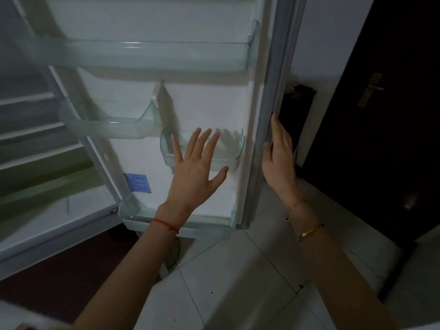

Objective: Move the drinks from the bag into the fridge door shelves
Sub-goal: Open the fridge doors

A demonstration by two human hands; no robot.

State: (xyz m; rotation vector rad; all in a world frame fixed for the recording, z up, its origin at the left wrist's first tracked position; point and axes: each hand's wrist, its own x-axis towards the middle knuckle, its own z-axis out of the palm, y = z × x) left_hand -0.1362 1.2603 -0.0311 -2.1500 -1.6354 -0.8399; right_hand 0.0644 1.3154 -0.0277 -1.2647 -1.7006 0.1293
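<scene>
Fingers [207,139] of the left hand [197,172] are spread wide, palm flat toward the inner door liner, nothing gripped. The fingertips are seen over the small right-hand door shelf [238,153]; contact cannot be confirmed because of blur. The right hand [278,160] is laid along the grey gasket edge of the fridge door [266,96], fingers straight and together, thumb on the inner side, edge lightly held. A red string [166,226] is worn on the left wrist, gold bracelets [309,232] on the right. Door shelves are clear pale-green plastic: a wide top shelf [152,55], a mid-left shelf [112,126], a bottom shelf [181,225]. No drinks are seen on them. A blue label [138,183] is stuck low on the liner. A dark door [392,115] with brass handle stands at right; white floor tiles [226,282] lie below.
</scene>
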